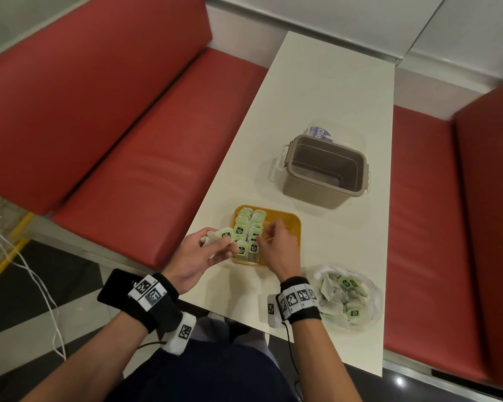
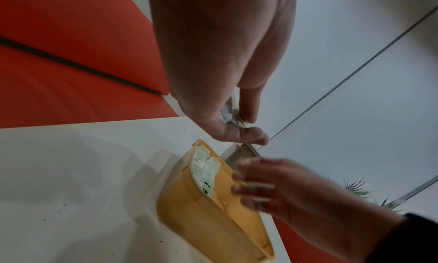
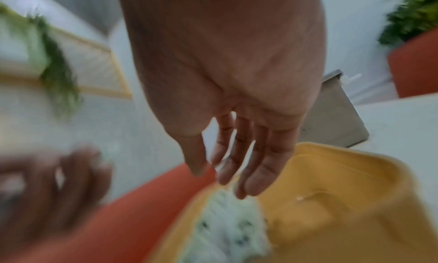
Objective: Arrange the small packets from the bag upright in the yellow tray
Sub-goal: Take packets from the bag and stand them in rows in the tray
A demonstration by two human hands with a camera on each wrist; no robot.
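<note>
Pinching a packet in left hand, right hand fingers loose over yellow tray, bag only head view.

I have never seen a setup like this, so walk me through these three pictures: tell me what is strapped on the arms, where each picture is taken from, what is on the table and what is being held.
There is no machine here, only a person with small cameras strapped to the head and both wrists. The wide picture comes from the head; the other two look along each hand. On the white table stand a yellow tray with two rows of upright packets, an empty grey tub and a clear bag of more packets. The left hand holds a few packets. The right hand is open over the tray, holding nothing.
</note>
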